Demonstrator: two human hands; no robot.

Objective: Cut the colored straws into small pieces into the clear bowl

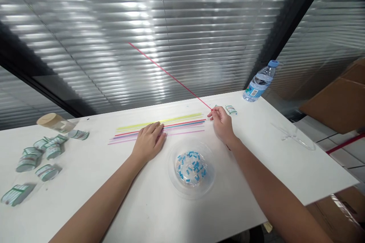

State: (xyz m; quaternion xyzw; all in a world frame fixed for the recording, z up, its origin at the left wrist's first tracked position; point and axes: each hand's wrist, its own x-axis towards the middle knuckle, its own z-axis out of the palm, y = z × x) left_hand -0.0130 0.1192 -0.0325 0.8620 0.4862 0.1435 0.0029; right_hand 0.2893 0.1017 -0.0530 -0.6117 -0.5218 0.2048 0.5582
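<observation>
My right hand [221, 123] pinches one end of a long thin red stick [171, 76], which slants up and to the left above the table. My left hand [150, 140] lies flat with fingers stretched over a row of thin coloured sticks [182, 124], yellow, red, blue, purple and pink. In front of both hands stands a round clear plastic bowl [173, 182]. Many small blue pieces [196, 166] lie in it, along with clear material I cannot make out.
On the left of the white table [137, 212] are several green-and-white wrapped packets [48, 172] and a clear jar with a wooden lid [51, 118]. A water bottle [259, 83] stands at the back right. Clear strips [291, 136] lie at the right; a cardboard box [339, 91] is beyond.
</observation>
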